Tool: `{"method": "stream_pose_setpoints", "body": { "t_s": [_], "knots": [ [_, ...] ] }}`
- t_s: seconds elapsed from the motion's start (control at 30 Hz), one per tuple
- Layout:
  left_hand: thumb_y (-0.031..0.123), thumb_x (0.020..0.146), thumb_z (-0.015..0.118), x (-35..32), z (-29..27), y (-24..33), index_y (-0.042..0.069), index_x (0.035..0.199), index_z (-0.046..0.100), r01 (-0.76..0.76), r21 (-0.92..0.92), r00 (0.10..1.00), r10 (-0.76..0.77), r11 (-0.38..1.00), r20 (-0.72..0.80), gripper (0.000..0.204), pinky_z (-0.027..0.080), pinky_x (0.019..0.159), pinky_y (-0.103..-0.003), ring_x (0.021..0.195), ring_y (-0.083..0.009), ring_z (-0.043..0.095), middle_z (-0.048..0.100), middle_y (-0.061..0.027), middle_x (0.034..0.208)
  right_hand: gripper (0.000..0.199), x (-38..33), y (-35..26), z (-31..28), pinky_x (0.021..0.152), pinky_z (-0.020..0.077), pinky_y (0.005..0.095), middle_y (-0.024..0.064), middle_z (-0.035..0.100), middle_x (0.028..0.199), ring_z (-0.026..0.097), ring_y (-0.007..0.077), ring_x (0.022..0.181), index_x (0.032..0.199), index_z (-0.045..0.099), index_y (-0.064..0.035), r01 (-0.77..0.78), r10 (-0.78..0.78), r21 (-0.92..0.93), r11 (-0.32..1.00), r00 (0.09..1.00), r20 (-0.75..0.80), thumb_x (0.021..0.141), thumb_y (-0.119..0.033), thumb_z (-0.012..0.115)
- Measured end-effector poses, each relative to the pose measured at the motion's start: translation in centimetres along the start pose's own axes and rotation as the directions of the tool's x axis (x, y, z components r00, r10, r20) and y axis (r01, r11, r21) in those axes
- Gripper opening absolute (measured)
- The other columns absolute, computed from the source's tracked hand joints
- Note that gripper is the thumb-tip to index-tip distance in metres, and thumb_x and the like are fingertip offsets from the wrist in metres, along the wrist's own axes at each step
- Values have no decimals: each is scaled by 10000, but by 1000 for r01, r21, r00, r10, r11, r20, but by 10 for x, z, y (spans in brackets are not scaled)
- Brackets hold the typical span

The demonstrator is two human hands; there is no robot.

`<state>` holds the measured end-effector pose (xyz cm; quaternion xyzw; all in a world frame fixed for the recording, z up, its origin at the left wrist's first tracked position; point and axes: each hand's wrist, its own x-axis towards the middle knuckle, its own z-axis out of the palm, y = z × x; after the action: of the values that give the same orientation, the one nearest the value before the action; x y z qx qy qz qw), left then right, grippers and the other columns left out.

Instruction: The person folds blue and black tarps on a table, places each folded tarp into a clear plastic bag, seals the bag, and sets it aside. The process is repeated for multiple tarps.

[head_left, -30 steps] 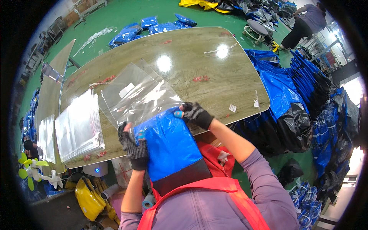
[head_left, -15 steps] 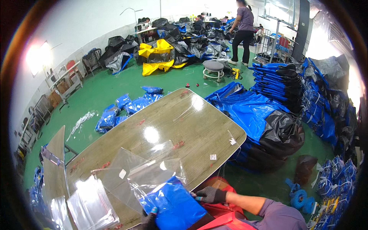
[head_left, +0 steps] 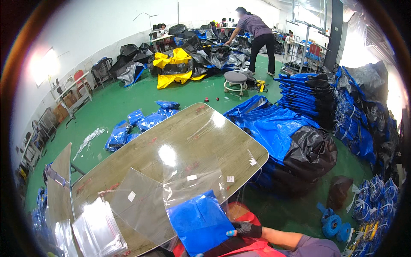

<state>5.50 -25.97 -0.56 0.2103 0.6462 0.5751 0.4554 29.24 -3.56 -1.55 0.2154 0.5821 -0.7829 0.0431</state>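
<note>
A folded blue sheet lies at the near edge of the wood-look table. It sits at least partly inside a clear plastic bag, whose upper part lies flat on the tabletop. My right hand, in a dark knitted glove with blue fingertips, grips the sheet's right edge, thumb on top. Of my left hand only what looks like a blue fingertip shows below the sheet; its other fingers are hidden. Left of the bag, another clear bag with a white label lies flat.
A stack of clear bags lies on the table at near left. Blue packed bundles sit on the floor beyond. A blue-and-black sheet heap adjoins the table's right side. A co-worker bends near a grey stool.
The blue sheet has shifted right and sits squarer in the bag. My left hand has dropped from its left edge, nearly out of view. The co-worker has bent toward the far pile.
</note>
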Motion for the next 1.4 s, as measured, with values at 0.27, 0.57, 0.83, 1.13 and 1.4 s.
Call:
{"method": "stream_pose_setpoints", "body": {
  "t_s": [0.27, 0.57, 0.83, 1.13, 1.4],
  "knots": [
    [272, 752, 782, 29, 17, 33, 48, 1360, 416, -188, -57, 981, 191, 980, 41, 744, 526, 847, -394, 1048, -263, 590, 574, -146, 1223, 677, -1, -52, -17, 1055, 366, 348, 117, 532, 1344, 495, 200, 1210, 1393, 403, 9, -60, 185, -438, 897, 950, 250, 894, -377, 651],
    [324, 782, 770, -30, 59, 6, 33, 1339, 465, 24, -85, 990, -12, 996, 140, 699, 423, 993, -401, 1167, -251, 525, 583, -133, 1239, 725, -10, 27, 13, 926, 375, 424, 200, 577, 1148, 505, 292, 1064, 1210, 595, -7, 27, -62, -352, 936, 994, -89, 802, -604, 643],
    [291, 869, 669, -10, 6, 24, 25, 1259, 518, -132, -287, 991, 129, 949, -28, 496, 473, 921, -355, 1094, -223, 565, 585, -117, 1218, 713, -30, 4, 8, 986, 398, 350, 125, 595, 1182, 526, 218, 1132, 1273, 504, 5, 109, -119, -113, 988, 989, -90, 807, -498, 699],
    [344, 742, 801, -51, 23, 14, 37, 1374, 424, 303, -63, 931, -281, 951, 233, 797, 491, 895, -366, 1109, -232, 560, 583, -131, 1221, 790, -1, -42, -14, 1045, 376, 370, 135, 546, 1290, 492, 219, 1197, 1422, 334, -19, -89, 91, 138, 986, 996, -13, 838, -395, 709],
    [372, 840, 695, -22, 33, 31, 37, 1434, 338, -45, -41, 980, 52, 998, 191, 770, 425, 1000, -384, 1184, -234, 506, 492, -115, 1343, 593, -2, -33, 5, 859, 487, 311, 67, 582, 1112, 573, 164, 981, 1316, 436, -27, 223, -210, 220, 950, 974, -81, 863, -319, 683]
  ]
}}
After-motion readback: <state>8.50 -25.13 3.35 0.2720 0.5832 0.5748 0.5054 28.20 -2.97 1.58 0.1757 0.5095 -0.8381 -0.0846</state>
